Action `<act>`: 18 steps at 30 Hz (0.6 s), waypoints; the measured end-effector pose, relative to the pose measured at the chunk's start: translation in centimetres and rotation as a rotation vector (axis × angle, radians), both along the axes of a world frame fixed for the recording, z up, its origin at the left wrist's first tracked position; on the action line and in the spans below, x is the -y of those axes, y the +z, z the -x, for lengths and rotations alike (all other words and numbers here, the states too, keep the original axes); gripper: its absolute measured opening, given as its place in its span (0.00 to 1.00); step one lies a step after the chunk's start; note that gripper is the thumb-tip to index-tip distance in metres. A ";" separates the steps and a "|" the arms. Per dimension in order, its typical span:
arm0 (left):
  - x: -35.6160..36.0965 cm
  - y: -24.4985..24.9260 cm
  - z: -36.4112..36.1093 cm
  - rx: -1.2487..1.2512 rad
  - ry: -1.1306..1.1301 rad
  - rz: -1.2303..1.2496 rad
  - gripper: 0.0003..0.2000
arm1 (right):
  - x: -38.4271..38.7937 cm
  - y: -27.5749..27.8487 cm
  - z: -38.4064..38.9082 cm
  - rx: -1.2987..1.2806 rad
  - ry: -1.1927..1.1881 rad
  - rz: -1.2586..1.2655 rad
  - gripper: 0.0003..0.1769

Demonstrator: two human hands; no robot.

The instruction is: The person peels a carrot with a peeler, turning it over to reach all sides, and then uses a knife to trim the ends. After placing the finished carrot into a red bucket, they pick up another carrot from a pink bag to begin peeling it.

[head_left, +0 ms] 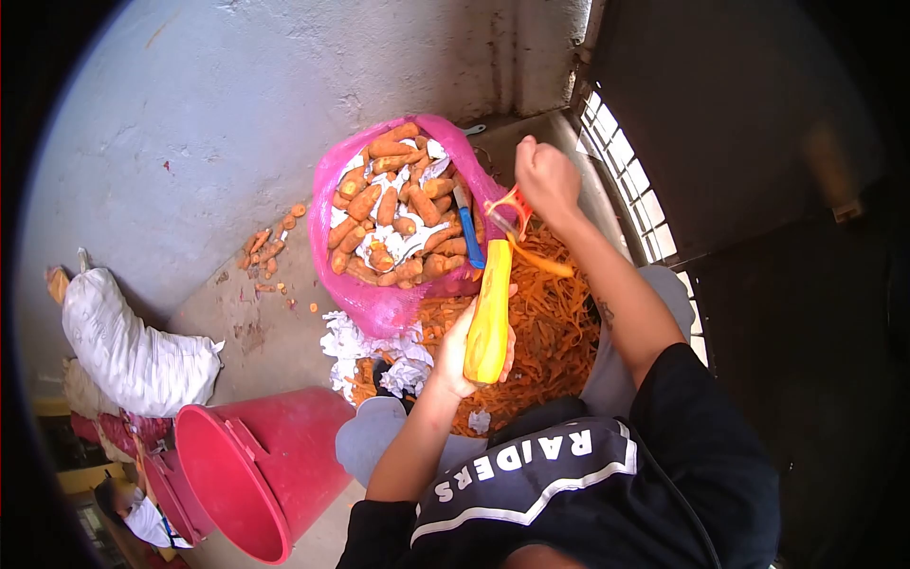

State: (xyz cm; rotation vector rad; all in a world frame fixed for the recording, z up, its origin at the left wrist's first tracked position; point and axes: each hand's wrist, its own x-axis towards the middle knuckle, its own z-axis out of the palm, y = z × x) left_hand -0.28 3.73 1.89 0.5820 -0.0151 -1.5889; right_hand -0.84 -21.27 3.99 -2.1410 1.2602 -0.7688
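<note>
My left hand [462, 351] is wrapped round a peeled yellow carrot [489, 318], which stands out upward from my palm. My right hand [547, 177] is closed on an orange peeler [515, 209], its blade just above the carrot's upper end. A strip of peel [545, 263] hangs beside that end. Beyond my left hand is a pink mesh sack [332, 190] full of unpeeled carrots [387, 206] and crumpled white paper, with a blue-handled knife [469, 232] lying on its right side. Orange peelings [559, 332] are heaped below my hands.
A red bin [294, 465] stands at the lower left, with another red bin [175, 488] behind it. A stuffed white sack [137, 341] leans at the left wall. Carrot ends [268, 248] lie on the floor. Another person [147, 517] is at the far lower left.
</note>
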 end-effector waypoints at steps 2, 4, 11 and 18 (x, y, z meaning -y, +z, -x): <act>-0.3 0.0 0.0 0.004 -0.015 -0.022 0.26 | 1.6 -0.2 0.4 -0.011 -0.078 0.009 0.32; -0.5 0.1 0.0 -0.006 0.022 -0.095 0.24 | 2.4 0.7 0.9 -0.009 -0.111 -0.050 0.32; -0.3 -0.2 -0.1 0.021 0.167 -0.159 0.23 | -4.5 2.1 2.1 -0.024 0.258 -0.153 0.32; 0.7 -1.3 -0.1 0.082 0.336 -0.258 0.25 | -10.2 1.5 3.8 -0.001 0.571 0.061 0.23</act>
